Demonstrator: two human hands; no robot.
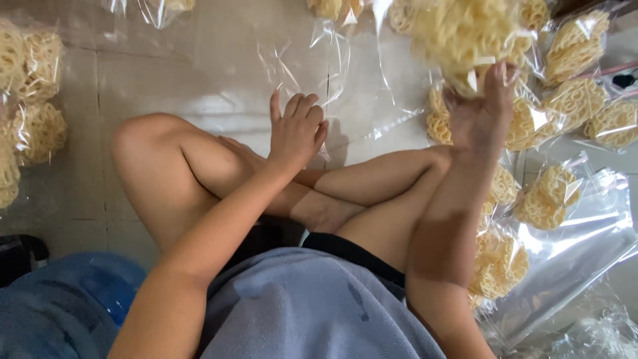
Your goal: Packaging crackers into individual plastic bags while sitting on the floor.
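I sit cross-legged on a tiled floor. My right hand is raised and grips a stack of pale yellow lattice crackers, blurred by motion. My left hand reaches forward over my knee, fingers together and touching the edge of an empty clear plastic bag lying flat on the floor. Whether the fingers pinch the bag cannot be told.
Several sealed clear bags of the same crackers lie at the right and along the left edge. A pile of empty plastic bags sits at the lower right. A blue cushion is at the lower left.
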